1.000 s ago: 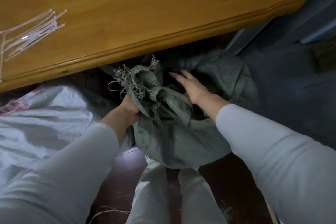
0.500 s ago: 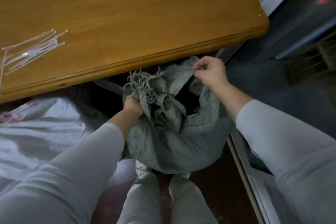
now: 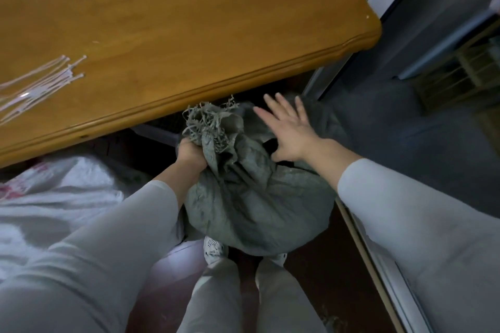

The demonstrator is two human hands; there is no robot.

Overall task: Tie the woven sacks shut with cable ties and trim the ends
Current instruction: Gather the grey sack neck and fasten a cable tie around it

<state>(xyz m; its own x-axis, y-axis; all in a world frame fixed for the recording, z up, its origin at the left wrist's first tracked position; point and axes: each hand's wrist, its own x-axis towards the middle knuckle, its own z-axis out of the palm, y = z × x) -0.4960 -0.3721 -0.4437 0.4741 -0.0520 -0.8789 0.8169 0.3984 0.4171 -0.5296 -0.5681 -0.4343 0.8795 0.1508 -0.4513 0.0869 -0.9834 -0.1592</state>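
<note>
Grey-green sack (image 3: 257, 205), centre: left hand (image 3: 189, 155) grips its frayed neck, right hand (image 3: 289, 130) spread open over it. One white sack (image 3: 54, 197) at eight o'clock; bundled cable ties (image 3: 40, 86) on tabletop (image 3: 203, 35) at ten.

Sack (image 3: 257, 205): grey-green, frayed neck bunched in my L hand (image 3: 190, 153), just below table (image 3: 189, 35) edge.
Ties (image 3: 40, 84): white bundle, flat on table top.

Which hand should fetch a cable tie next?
Right, probably: the right hand is open and free over the grey sack, while the left hand grips its bunched neck. The cable ties lie left on the table, so it reaches across.
</note>
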